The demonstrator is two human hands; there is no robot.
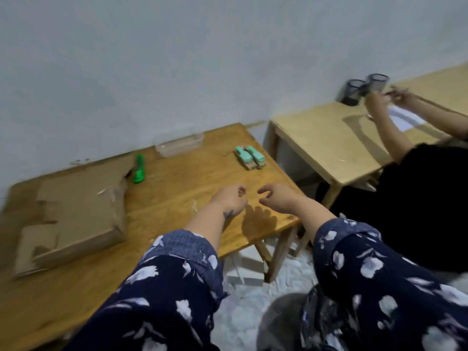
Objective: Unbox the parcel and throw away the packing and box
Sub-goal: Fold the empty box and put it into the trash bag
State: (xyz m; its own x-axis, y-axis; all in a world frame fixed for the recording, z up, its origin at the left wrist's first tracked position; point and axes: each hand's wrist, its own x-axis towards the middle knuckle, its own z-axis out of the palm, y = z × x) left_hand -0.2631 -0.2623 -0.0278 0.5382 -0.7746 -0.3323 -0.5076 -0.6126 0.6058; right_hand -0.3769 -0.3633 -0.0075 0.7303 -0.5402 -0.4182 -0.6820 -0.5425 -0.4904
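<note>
A flat brown cardboard box (81, 211), torn open along its top, lies on the left of the wooden table (177, 188). Beside its far corner rests a green box cutter (138, 169). Two mint-green items (249, 157) sit side by side near the table's right edge. My left hand (231, 200) and my right hand (274, 200) hover close together above the table's right front corner, fingers curled and apart, holding nothing. Both are well to the right of the box.
A clear plastic container (179, 145) stands at the back by the wall. A bin with a black liner (298, 323) sits on the floor below my right arm. Another person works at a lighter table (329, 138) to the right, with two dark cups (364, 88).
</note>
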